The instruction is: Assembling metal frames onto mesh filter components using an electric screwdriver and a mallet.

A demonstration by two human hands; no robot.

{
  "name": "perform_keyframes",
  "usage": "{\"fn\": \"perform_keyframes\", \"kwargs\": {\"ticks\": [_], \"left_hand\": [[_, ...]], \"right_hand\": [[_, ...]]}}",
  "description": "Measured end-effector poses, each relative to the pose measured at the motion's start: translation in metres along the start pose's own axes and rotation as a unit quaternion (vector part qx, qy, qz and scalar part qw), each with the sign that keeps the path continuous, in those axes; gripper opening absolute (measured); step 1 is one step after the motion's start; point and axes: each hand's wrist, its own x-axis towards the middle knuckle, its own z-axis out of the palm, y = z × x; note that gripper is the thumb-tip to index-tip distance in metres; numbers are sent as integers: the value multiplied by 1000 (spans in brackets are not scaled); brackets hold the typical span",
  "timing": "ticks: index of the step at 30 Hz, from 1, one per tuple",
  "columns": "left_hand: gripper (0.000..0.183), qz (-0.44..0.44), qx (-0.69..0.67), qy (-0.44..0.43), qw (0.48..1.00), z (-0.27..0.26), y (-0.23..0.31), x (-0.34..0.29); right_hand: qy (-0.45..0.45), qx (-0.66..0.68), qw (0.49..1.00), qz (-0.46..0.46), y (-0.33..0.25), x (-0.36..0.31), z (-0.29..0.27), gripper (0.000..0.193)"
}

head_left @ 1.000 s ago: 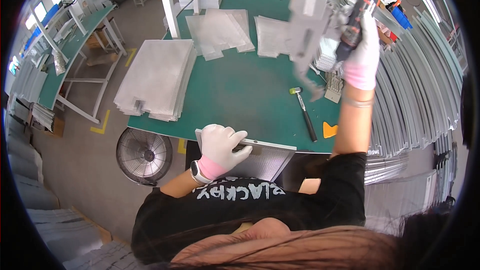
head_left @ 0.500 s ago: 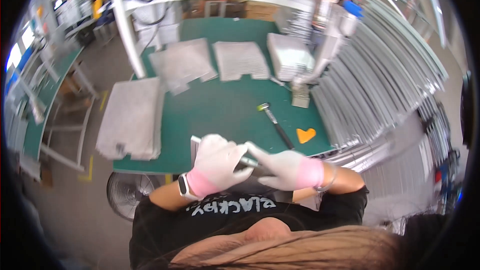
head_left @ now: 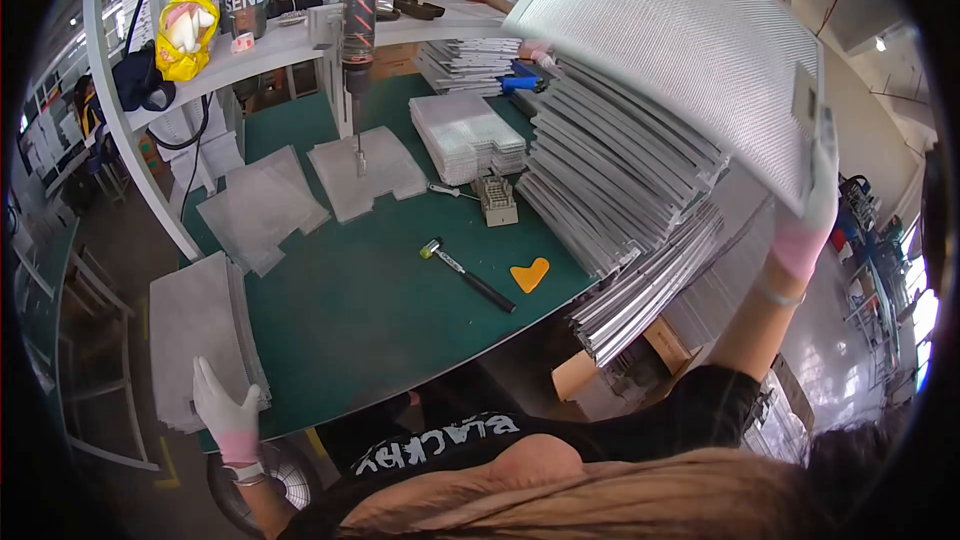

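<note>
My right hand, in a white and pink glove, is raised at the far right and grips the lower corner of a framed mesh panel. The panel is tilted above a tall stack of grey metal-framed panels. At the left, my left hand rests with fingers stretched out on the near edge of a stack of grey mesh sheets. Between the hands, a hammer with a black handle and an orange heart-shaped scraper lie on the green tabletop.
More mesh sheets lie farther back, beside a thicker pile. A power screwdriver hangs over the table. A small beige block with slots stands near the framed stack. A white shelf crosses the back. An opened carton sits below the right edge.
My hands were together at the table's front edge around a small thing. Now they are far apart, the right raised with a mesh panel, the left on the sheets. The view has turned right.
</note>
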Motion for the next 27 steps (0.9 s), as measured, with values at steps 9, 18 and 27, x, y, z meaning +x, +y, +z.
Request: {"fn": "perform_keyframes", "kwargs": {"ticks": [9,18,27], "left_hand": [[58,83,75,-104,988,16,-59,-1],[42,182,35,243,952,-69,20,29],[38,286,-262,-205,899,67,181,-39]], "right_hand": [[18,-205,962,178,100,201,-94,30],[117,-382,885,-240,61,56,7,32],[-474,-18,879,45,121,-323,206,28]]}}
